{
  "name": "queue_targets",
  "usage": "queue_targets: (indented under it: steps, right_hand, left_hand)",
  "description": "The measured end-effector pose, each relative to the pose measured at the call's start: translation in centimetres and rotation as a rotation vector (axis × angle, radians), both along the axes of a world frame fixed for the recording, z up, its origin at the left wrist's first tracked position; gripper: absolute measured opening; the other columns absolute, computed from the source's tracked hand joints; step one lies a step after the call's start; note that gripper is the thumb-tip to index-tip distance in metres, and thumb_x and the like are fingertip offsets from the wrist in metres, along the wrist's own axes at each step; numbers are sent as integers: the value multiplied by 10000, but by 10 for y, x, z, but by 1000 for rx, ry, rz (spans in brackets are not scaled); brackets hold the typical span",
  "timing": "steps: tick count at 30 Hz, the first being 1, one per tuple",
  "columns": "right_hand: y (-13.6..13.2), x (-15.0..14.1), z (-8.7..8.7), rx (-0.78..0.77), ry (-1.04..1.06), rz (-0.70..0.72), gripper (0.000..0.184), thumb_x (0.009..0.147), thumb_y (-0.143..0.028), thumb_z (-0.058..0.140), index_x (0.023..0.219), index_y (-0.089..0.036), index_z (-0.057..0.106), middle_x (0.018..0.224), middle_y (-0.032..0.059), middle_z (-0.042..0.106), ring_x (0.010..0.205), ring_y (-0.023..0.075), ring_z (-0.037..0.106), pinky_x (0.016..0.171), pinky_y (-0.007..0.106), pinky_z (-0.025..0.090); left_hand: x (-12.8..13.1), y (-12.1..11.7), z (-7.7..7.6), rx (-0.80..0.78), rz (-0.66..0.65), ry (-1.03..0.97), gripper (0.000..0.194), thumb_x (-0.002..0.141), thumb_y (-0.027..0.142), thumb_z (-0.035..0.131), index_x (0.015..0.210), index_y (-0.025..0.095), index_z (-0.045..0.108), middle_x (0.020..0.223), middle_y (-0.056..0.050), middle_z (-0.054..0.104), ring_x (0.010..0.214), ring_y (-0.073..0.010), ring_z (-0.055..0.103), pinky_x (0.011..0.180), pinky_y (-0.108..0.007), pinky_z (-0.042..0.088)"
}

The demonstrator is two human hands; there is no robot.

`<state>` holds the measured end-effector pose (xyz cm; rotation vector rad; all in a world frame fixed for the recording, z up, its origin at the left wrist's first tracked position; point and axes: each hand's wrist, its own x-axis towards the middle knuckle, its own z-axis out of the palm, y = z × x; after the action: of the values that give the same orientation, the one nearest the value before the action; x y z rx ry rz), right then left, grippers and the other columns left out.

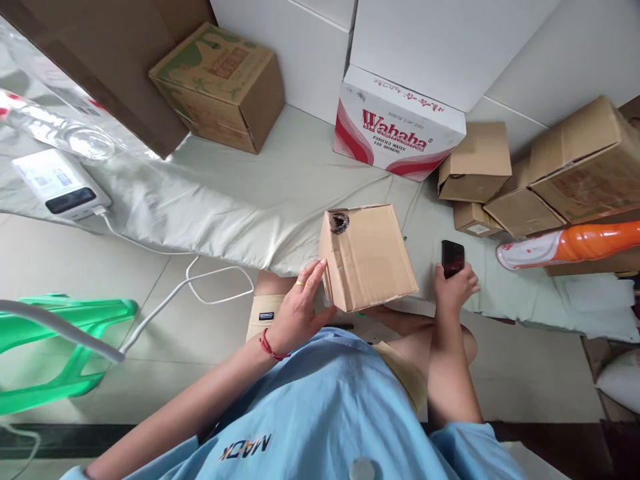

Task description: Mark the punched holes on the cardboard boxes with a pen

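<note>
A small brown cardboard box (377, 257) sits tilted at the near edge of the cloth-covered bench, with a ragged dark hole (339, 223) at its upper left corner. Against the box's left side my left hand (300, 303) presses its fingers, the thumb by the lower corner; it wears a ring and a red bracelet. To the right of the box, my right hand (456, 287) is closed around the lower end of a black phone (453, 257), just over the bench. The fingertips under the phone are partly hidden.
Behind stand a white-and-red Wahaba carton (395, 127) and a printed brown carton (220, 83). More boxes (475, 160) and an orange bottle (590, 247) lie at right. A power bank (63, 183), plastic bottles (65, 130) and a green stool (65, 353) are at left.
</note>
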<state>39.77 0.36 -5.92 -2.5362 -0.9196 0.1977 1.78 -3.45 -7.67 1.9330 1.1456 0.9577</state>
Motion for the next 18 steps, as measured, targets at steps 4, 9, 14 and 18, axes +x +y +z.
queue_targets:
  steps: [4,9,14,18]
  right_hand:
    - [-18,22,-8,-113,-81,-63,924,894,-565,677,1603,-18,447,1662,383,437,1545,530,392,1264,679,342]
    - [-7,39,-11,-219,-73,-58,817,825,-574,765,1429,-45,612,1450,355,598,1414,479,524,1230,603,413]
    - [-8,41,-6,-239,-20,-73,817,688,-545,846,1307,-46,659,1299,316,649,1303,462,631,1183,575,488]
    - [-24,39,6,-160,6,-19,765,645,-572,848,1220,-99,676,1210,260,681,1185,427,693,1046,520,584]
  left_hand:
    - [11,7,-9,-25,-35,27,911,1034,255,652,1807,384,187,1769,-148,421,1618,-376,505,1245,-579,583]
    - [30,12,-16,-77,-47,76,914,1018,288,671,1805,274,205,1721,-211,464,1594,-397,515,1257,-613,549]
    - [38,10,-18,-77,-39,90,874,1013,302,679,1774,229,254,1648,-228,513,1564,-395,530,1246,-605,552]
    - [30,7,-21,-92,-23,91,759,1030,327,675,1715,248,359,1604,-209,530,1494,-373,595,1197,-584,598]
